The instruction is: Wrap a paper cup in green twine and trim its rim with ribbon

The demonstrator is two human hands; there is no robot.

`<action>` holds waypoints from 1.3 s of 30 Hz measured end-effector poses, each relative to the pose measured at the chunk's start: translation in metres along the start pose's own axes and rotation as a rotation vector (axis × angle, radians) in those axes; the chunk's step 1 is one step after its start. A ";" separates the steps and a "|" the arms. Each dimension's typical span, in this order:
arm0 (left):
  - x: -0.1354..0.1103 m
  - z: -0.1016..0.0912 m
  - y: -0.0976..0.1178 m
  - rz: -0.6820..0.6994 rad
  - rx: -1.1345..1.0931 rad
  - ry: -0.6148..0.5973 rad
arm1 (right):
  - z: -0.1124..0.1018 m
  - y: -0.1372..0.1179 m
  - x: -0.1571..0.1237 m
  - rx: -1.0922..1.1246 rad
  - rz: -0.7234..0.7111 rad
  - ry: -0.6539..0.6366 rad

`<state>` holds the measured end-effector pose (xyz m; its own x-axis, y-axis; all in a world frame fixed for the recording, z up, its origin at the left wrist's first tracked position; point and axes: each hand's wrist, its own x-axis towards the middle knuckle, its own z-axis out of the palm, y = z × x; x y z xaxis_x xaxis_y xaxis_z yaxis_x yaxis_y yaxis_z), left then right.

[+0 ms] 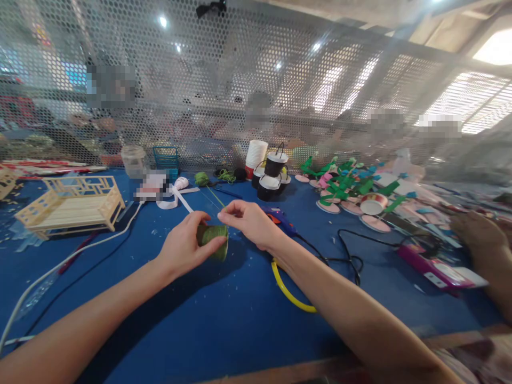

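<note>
My left hand (186, 240) is wrapped round a green yarn-covered cup (214, 238), which lies tilted on its side above the blue table. Close beside it, my right hand (246, 220) pinches a strand of green yarn (218, 199) between thumb and fingertips. The strand runs back to a green yarn ball (201, 178) on the table. Behind my right wrist lies a blue glue gun (281, 221), partly hidden. A yellow tube (292, 293) curves out from under my right forearm.
A small wooden bed model (76, 205) stands left, near a white cable (116, 233). Black-and-white little buckets (269, 186) and stacked paper cups (256, 154) stand at the back. Green paper plants (340, 186) crowd the right, near a purple power strip (434, 266) and another person's hand (474, 229).
</note>
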<state>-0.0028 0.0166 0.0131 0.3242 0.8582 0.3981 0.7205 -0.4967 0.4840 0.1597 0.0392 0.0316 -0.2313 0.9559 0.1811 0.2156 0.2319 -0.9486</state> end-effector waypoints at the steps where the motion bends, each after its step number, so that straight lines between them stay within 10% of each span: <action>1: 0.001 0.000 0.001 -0.015 -0.031 -0.010 | -0.002 -0.001 0.000 -0.002 -0.033 0.029; 39: 0.000 -0.003 0.005 -0.186 -0.548 -0.185 | -0.003 0.008 0.003 -0.193 0.080 -0.043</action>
<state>-0.0006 0.0140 0.0179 0.3598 0.9208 0.1504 0.3705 -0.2890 0.8827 0.1633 0.0443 0.0252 -0.2455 0.9650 0.0921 0.4117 0.1898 -0.8913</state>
